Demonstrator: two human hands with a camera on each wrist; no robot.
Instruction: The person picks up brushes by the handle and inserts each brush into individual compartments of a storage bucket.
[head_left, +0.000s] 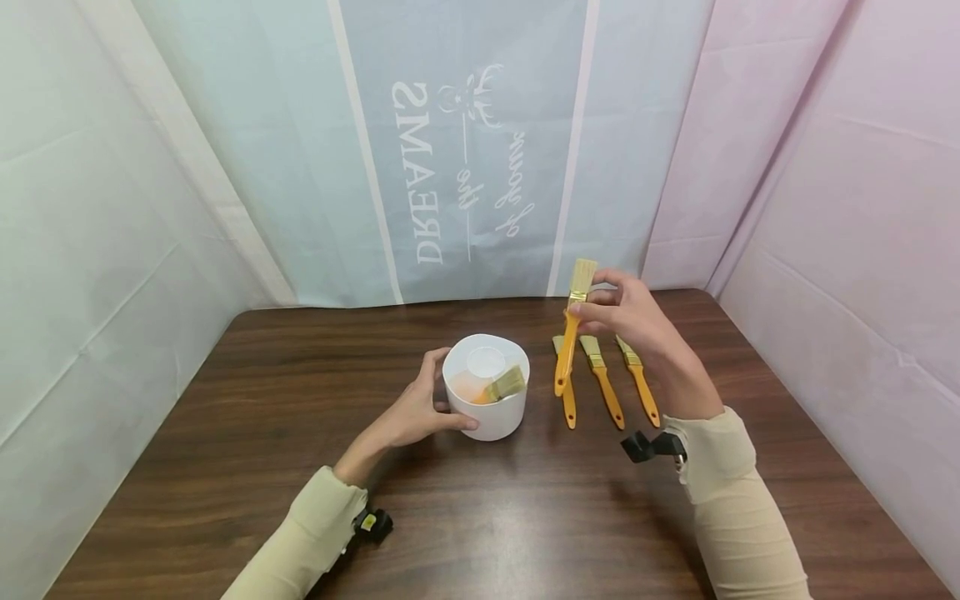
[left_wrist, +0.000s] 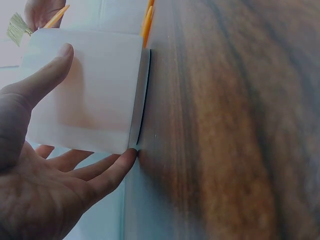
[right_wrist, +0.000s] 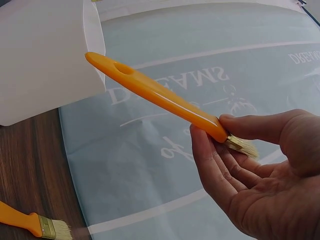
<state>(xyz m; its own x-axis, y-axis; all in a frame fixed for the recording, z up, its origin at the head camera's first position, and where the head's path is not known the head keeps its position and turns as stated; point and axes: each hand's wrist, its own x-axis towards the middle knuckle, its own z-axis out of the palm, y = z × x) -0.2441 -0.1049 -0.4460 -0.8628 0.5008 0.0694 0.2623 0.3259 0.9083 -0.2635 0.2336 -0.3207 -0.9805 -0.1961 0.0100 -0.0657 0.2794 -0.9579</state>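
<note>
My left hand (head_left: 417, 404) grips the side of a white round container (head_left: 501, 421), thumb on the near side and fingers behind; the left wrist view shows the thumb flat along its wall. Inside leans a paintbrush (head_left: 504, 384), bristles up at the rim and part of its orange handle visible. Above the table, to the right of the container, my right hand (head_left: 628, 315) pinches another paintbrush (right_wrist: 165, 102) between thumb and fingers near the metal band. Its bristles point up and its orange handle hangs down, as the head view shows.
Beneath the right hand, three more paintbrushes lie side by side on the brown wooden table (head_left: 465, 517): a left one (head_left: 570, 408), a middle one (head_left: 609, 398) and a right one (head_left: 645, 396). A pale blue printed cloth (head_left: 480, 150) hangs behind the table's far edge.
</note>
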